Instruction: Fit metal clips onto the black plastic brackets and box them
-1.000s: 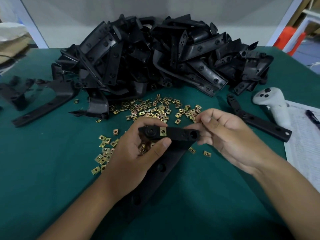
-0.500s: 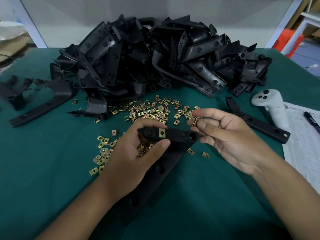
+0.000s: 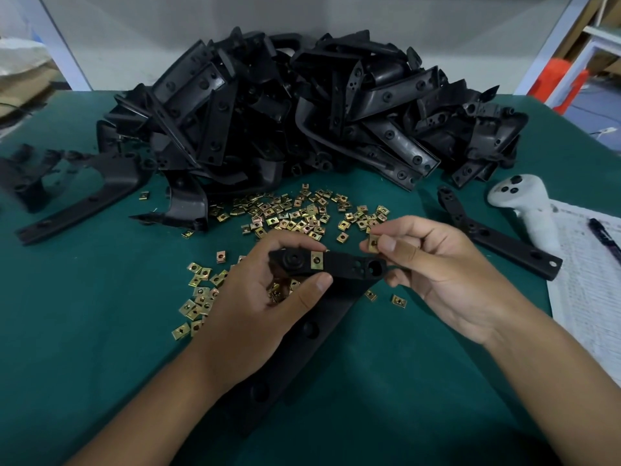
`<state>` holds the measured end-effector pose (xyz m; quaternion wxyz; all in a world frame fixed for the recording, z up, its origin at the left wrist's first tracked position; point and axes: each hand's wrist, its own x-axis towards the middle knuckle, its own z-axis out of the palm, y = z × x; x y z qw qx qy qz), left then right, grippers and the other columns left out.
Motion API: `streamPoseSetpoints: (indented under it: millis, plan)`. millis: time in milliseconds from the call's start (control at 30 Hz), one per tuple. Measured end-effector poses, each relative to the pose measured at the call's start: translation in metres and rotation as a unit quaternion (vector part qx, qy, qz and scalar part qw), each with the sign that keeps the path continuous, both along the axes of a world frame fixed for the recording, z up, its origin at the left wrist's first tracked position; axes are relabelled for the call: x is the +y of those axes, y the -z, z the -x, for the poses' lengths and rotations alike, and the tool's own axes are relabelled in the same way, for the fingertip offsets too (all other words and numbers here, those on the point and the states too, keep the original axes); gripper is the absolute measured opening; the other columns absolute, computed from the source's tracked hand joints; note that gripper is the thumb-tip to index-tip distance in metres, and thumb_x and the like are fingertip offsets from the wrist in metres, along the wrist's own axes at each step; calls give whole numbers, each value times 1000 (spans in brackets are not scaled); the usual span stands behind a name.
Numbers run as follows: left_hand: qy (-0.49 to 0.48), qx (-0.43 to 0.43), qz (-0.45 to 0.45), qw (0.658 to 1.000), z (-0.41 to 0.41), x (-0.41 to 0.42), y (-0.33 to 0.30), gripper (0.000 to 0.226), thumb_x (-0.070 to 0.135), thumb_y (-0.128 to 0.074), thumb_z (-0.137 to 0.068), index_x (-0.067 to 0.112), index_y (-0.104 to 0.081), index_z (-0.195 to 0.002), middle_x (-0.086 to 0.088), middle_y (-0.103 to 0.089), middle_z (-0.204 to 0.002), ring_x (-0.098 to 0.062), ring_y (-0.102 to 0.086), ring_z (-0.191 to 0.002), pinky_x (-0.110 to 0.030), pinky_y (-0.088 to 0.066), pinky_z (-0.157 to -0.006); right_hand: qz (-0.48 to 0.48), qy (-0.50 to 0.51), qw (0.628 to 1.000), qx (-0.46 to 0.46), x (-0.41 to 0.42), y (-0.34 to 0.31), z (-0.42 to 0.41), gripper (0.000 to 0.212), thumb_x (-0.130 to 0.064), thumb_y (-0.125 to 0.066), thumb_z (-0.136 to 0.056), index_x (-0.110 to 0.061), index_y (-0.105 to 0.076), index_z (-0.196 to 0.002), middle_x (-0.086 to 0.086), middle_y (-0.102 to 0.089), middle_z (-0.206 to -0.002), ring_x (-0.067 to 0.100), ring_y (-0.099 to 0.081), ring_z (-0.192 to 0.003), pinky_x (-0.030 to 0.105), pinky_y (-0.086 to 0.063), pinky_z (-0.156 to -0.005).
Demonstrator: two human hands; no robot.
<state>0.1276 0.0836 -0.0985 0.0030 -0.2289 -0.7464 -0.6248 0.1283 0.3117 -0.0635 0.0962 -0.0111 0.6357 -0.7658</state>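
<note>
My left hand [image 3: 255,307] grips a long black plastic bracket [image 3: 349,264] near its upper end, thumb on its front edge. One brass metal clip [image 3: 316,260] sits fitted on the bracket beside a round boss. My right hand [image 3: 437,274] pinches a loose metal clip [image 3: 373,243] between thumb and forefinger, just above the bracket's right end with its holes. The bracket's long leg runs down under my left wrist. Several loose clips [image 3: 295,213] lie scattered on the green table [image 3: 84,314].
A big heap of black brackets [image 3: 302,112] fills the back of the table. Single brackets lie at left [image 3: 77,196] and right [image 3: 497,237]. A white controller [image 3: 527,210], printed paper [image 3: 591,280] and a pen [image 3: 605,240] sit at the right edge.
My right hand has lifted from the bracket's right end and turned a clip up between thumb and forefinger. The left hand and bracket have stayed nearly still.
</note>
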Motion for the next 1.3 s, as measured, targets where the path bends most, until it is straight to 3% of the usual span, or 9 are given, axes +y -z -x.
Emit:
streamPoseSetpoints:
  millis: [400, 667, 767, 833, 900, 1000, 1067, 1167, 1300]
  plan:
    - [23, -13, -3, 1000, -1, 1, 0, 23, 42, -68, -90, 37, -62, -111, 8, -69, -100, -12, -67, -95, -15, -50, -82, -8, -27, 1000, -15, -5, 3, -3, 15, -26, -78, -70, -20, -79, -84, 4, -75, -85, 9, -64, -67, 17, -49, -56]
    - [14, 0, -4, 1000, 0, 2, 0, 20, 38, -67, -91, 37, -62, -110, 14, -70, -103, -8, -68, -98, -12, -49, -78, -34, -30, 998, 35, -2, 5, -2, 6, -19, -80, -81, -17, -77, -86, 0, -73, -79, 8, -61, -68, 17, -48, -61]
    - [0, 0, -1, 1000, 1, 1, 0, 20, 41, -67, -90, 40, -62, -109, 14, -70, -101, -11, -68, -90, -31, -52, -73, -89, -61, 991, 83, 1, 6, -3, 15, -22, -79, -75, -23, -76, -91, -7, -73, -79, 7, -64, -73, 18, -50, -67]
    - [-9, 1, -3, 1000, 1, 0, -1, 19, 41, -67, -90, 41, -62, -109, 13, -71, -99, -9, -68, -89, -28, -53, -71, -132, -72, 980, 132, 0, 8, -5, 29, -17, -88, -70, -24, -74, -94, -7, -73, -83, 6, -66, -76, 18, -52, -68]
    - [-9, -4, -8, 1000, 1, 0, -1, 19, 41, -68, -90, 40, -62, -108, 12, -71, -99, -9, -68, -89, -24, -53, -71, -187, -51, 965, 174, -2, 11, -7, 32, -27, -90, -67, -26, -72, -94, -7, -72, -85, 7, -64, -76, 22, -53, -69]
    - [-8, -2, 0, 1000, 1, 1, 1, 19, 41, -67, -90, 40, -62, -109, 13, -70, -99, -9, -67, -89, -36, -51, -73, -243, -2, 950, 197, -3, 15, -7, 31, -43, -86, -67, -32, -72, -92, -4, -71, -84, 18, -60, -73, 35, -52, -68]
    - [-8, 1, 0, 1000, 2, 1, 1, 19, 41, -68, -91, 40, -62, -109, 13, -70, -97, -7, -67, -87, -33, -52, -70, -243, 8, 949, 199, -3, 17, -7, 30, -45, -85, -69, -33, -72, -94, -2, -70, -86, 22, -60, -75, 39, -51, -70]
    - [-8, 5, -1, 1000, 3, 1, 2, 20, 40, -69, -91, 39, -63, -110, 14, -69, -95, -5, -68, -86, -14, -50, -71, -240, 3, 948, 208, -3, 19, -6, 30, -46, -84, -72, -34, -72, -96, -6, -71, -89, 18, -59, -74, 38, -51, -69]
    - [-27, 10, -10, 1000, 4, 0, 3, 25, 45, -73, -86, 41, -66, -110, 10, -71, -93, -9, -70, -84, -15, -53, -73, -236, 7, 948, 215, -1, 16, -5, 31, -47, -85, -73, -35, -72, -99, -3, -70, -88, 31, -60, -74, 47, -53, -68]
